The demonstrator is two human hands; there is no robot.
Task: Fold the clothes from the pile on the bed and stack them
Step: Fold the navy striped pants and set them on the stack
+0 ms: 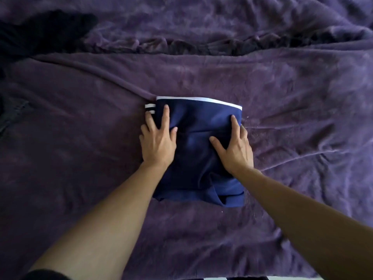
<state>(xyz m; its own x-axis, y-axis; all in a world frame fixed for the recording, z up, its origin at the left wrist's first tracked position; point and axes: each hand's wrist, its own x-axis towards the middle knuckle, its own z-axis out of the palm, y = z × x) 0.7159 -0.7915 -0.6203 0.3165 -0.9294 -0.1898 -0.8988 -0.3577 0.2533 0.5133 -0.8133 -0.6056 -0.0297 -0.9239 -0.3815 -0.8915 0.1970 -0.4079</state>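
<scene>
From the head camera, a folded navy garment (198, 150) lies mid-bed on the purple blanket (282, 87), its long axis running away from the person and its white-trimmed edge at the far end. The left hand (158, 138) and right hand (235, 147) press it flat with straight fingers. Dark clothes (44, 31) lie far left.

A navy blue garment (198, 150) with white trim lies folded into a compact rectangle on the purple blanket (292, 93), mid-view, its white-edged border at twelve o'clock and two short white stripes at its ten o'clock corner. Its layers bunch unevenly at the six o'clock end. A dark heap of clothes (40, 31) lies well apart at ten o'clock.
</scene>
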